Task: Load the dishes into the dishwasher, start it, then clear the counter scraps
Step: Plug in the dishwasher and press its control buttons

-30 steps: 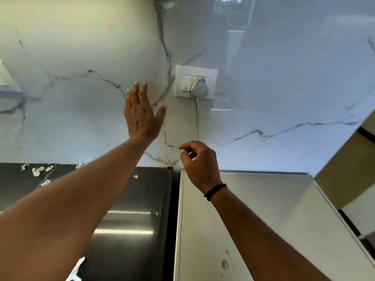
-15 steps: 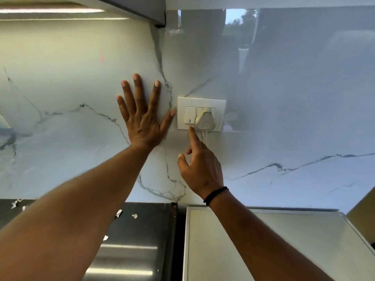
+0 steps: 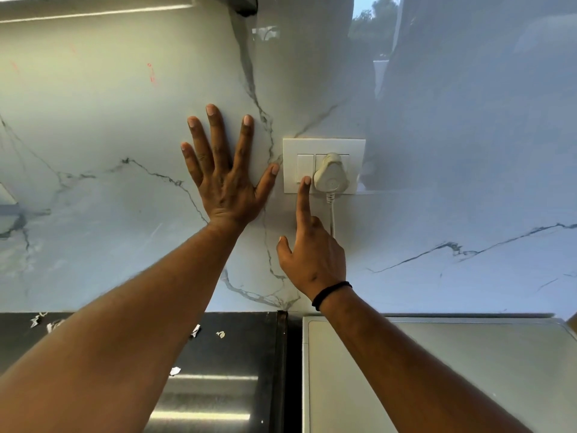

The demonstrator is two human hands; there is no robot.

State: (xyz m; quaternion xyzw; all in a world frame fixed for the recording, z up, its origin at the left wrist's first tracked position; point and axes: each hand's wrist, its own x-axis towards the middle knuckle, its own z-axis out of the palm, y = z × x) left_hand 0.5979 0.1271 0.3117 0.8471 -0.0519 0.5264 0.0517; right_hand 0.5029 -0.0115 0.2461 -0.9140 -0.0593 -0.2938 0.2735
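Right hand [image 3: 313, 257] now touching switch [image 3: 304, 168]

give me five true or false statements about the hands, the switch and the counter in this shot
1. The left hand lies flat on the marble wall with its fingers spread. True.
2. The right hand grips the plug. False: its forefinger touches the switch beside the plug, and the plug sits in the socket untouched.
3. The plug's cord hangs down behind the right hand. True.
4. A black band sits on the left wrist. False: it is on the right wrist.
5. The dark counter has been wiped free of scraps. False: small white scraps lie on it.
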